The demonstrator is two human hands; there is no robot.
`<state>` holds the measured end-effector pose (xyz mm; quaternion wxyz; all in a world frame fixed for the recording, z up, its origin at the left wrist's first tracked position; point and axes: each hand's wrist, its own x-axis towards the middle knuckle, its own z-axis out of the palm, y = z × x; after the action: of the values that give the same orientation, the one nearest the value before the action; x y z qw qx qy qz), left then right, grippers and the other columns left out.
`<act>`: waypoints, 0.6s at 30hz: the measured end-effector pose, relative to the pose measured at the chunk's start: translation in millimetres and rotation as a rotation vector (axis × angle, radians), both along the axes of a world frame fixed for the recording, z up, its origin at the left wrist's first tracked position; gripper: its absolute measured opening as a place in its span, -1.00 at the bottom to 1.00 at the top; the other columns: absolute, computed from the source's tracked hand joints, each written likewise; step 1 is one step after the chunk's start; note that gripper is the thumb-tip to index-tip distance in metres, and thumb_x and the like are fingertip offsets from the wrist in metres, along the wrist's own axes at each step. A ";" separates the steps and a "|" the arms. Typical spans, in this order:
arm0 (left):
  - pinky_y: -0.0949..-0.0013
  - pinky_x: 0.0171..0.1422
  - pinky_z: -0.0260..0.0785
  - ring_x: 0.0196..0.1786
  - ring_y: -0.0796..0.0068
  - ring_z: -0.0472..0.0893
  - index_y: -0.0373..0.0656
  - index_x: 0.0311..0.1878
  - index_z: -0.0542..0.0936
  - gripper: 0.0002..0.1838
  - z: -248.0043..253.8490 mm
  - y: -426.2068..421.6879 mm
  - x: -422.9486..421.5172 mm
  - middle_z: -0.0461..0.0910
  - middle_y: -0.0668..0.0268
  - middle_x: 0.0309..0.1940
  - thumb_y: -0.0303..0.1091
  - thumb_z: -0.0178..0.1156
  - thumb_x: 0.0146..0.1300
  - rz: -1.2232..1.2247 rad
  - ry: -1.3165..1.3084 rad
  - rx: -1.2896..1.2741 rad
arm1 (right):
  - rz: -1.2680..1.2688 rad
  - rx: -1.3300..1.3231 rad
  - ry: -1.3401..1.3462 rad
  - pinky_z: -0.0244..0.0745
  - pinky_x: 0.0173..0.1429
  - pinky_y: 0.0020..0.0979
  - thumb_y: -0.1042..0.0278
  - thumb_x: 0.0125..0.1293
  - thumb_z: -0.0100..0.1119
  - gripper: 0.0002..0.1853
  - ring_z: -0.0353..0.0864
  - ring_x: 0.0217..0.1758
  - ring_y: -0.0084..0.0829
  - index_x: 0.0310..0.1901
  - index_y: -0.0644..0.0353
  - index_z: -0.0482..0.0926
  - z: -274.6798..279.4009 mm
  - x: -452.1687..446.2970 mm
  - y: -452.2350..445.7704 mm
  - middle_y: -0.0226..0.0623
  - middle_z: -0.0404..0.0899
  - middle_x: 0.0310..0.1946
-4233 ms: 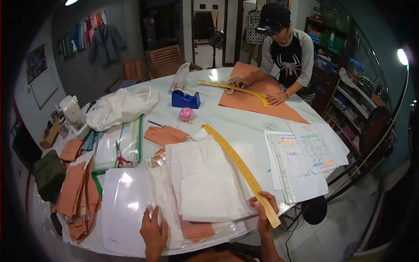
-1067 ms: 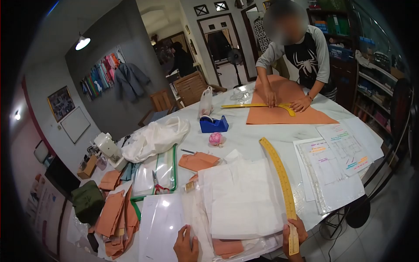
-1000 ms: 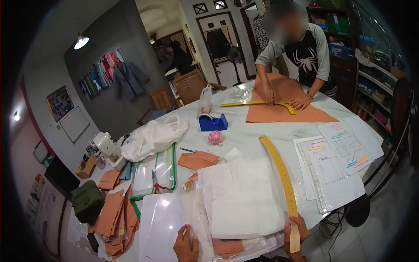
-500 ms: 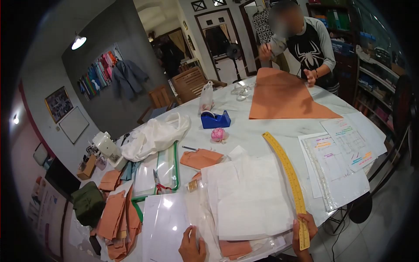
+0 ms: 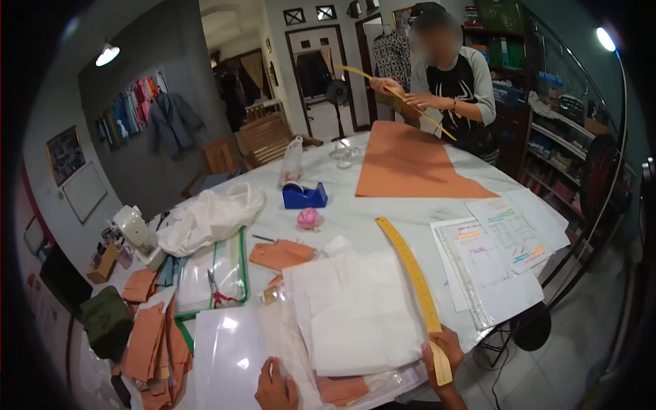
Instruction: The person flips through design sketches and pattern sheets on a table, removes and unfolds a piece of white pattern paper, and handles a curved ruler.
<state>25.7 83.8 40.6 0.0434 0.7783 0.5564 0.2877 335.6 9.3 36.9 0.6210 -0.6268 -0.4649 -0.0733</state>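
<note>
My right hand (image 5: 444, 352) is closed around the lower end of a yellow curved ruler (image 5: 412, 266). The ruler lies along the right side of a stack of folded white fabric (image 5: 362, 307). At the bottom, my left hand (image 5: 277, 384) rests with fingers extended between a white paper sheet (image 5: 229, 342) and the pale material beside the stack. Nothing shows in its grip. An orange fabric piece (image 5: 342, 391) peeks out under the white stack's lower edge.
Across the table, a person (image 5: 458, 89) holds a long yellow ruler (image 5: 430, 123) above a large orange cloth (image 5: 410, 167). Around the table are pattern papers (image 5: 488, 273), a blue tape dispenser (image 5: 305, 197), scissors (image 5: 217, 290), orange fabric pieces (image 5: 145, 342) and a sewing machine (image 5: 137, 232).
My view has turned right, so the table contents sit further left. The person across now has a long yellow ruler in their hands. My right hand still grips the curved ruler.
</note>
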 end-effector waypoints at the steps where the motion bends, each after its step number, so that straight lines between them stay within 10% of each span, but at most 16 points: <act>1: 0.10 0.14 0.39 0.13 -0.11 0.49 -0.30 0.25 0.38 -0.49 3.5 1.6 2.5 0.40 -0.07 0.19 -0.40 0.10 0.21 0.005 0.006 -0.004 | 0.012 -0.003 -0.050 0.48 0.02 -0.12 0.50 -0.01 0.34 -0.74 0.59 -0.14 0.03 -0.26 0.35 0.54 6.6 1.0 1.5 -0.03 0.59 -0.29; 18: 0.09 0.12 0.41 0.08 -0.14 0.52 -0.39 0.21 0.41 -0.51 17.0 -2.0 7.8 0.41 -0.13 0.15 -0.47 0.09 0.17 -0.015 -0.011 0.027 | 0.099 -0.229 -0.256 0.26 0.30 0.03 0.43 0.03 0.29 -0.61 0.41 0.10 0.15 -0.06 0.31 0.54 1.3 3.8 4.1 0.03 0.55 -0.19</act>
<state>33.6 81.8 57.6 0.0380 0.7813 0.5464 0.2992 339.4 13.4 38.2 0.4843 -0.6555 -0.5755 -0.0684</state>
